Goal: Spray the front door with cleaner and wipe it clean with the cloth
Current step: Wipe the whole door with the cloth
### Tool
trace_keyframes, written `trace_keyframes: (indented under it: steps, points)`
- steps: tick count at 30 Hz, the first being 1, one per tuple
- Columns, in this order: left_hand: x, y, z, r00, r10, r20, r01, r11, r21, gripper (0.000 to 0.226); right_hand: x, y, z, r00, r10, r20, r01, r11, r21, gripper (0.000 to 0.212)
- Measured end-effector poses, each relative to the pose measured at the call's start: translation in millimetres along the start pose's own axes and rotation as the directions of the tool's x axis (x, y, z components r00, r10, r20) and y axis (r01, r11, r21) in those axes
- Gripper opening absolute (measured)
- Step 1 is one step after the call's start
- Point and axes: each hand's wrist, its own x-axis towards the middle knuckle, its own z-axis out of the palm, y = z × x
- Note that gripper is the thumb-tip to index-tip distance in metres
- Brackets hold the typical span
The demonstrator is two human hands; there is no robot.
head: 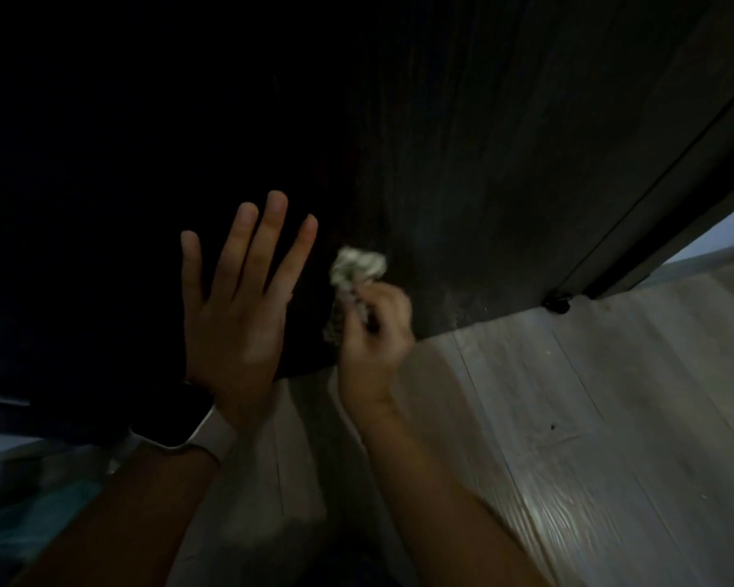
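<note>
Dark, wood-grained door (505, 163), lower part in view, a pale smear near its bottom edge. The cloth (357, 269) is a crumpled whitish wad, bunched in the right hand (376, 332), fingers curled round it, low against the door. The left hand (238, 307) lies flat, fingers spread, just beside it.

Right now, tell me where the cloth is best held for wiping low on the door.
Grip the cloth by its lower, trailing part, coming from the floor side as the right hand does: its bunched top then stands free above the fingers to press on the door. The left hand lies flat, fingers straight, against the door.
</note>
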Motion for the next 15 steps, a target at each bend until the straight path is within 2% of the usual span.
trace_keyframes:
  steps: [2,3,4,5,6,7,9,10,13,15]
  points:
    - [1.3,0.0,-2.7,1.0,0.004,0.003,-0.004,1.0,-0.001,0.083,-19.5,16.9,-3.3,0.965,-0.065,0.252,0.1,0.987,-0.126,0.012]
    - [1.7,0.9,-4.7,1.0,0.006,0.009,-0.006,1.0,-0.001,0.084,-25.4,25.9,-9.7,0.941,-0.059,0.333,0.121,0.978,-0.169,0.012]
    - [1.8,2.5,-6.5,1.0,0.003,0.014,-0.003,1.0,-0.011,0.085,-28.0,33.2,-18.7,0.937,-0.034,0.348,0.105,0.977,-0.187,0.012]
    - [1.6,4.7,-8.4,1.0,-0.009,0.017,0.009,1.0,-0.027,0.084,-28.7,38.6,-28.8,0.957,0.015,0.29,0.04,0.982,-0.183,0.012]
    - [1.6,8.1,-10.0,0.999,-0.028,0.014,0.029,0.998,-0.051,0.082,-27.0,40.8,-40.8,0.975,0.119,0.187,-0.089,0.983,-0.161,0.014]
    - [1.8,13.5,-11.8,0.999,-0.053,0.01,0.053,0.994,-0.09,0.079,-23.3,42.5,-53.3,0.959,0.274,0.072,-0.266,0.959,-0.103,0.017]
    - [3.9,32.2,-11.7,0.998,-0.059,0.005,0.059,0.981,-0.186,0.071,-13.0,50.0,-77.8,0.821,0.563,-0.097,-0.554,0.826,0.106,0.025]
    - [6.5,45.4,-10.5,1.0,0.0,-0.001,0.0,0.978,-0.206,0.068,-6.6,57.4,-89.1,0.736,0.659,-0.152,-0.635,0.751,0.18,0.027]
    - [23.6,89.6,-4.7,0.946,0.323,-0.03,-0.323,0.931,-0.17,0.064,20.5,88.4,-122.7,0.547,0.806,-0.226,-0.735,0.591,0.332,0.028]
    - [47.9,112.6,-2.6,0.891,0.453,-0.02,-0.45,0.879,-0.156,0.07,41.2,110.9,-139.5,0.423,0.882,-0.21,-0.729,0.468,0.499,0.029]
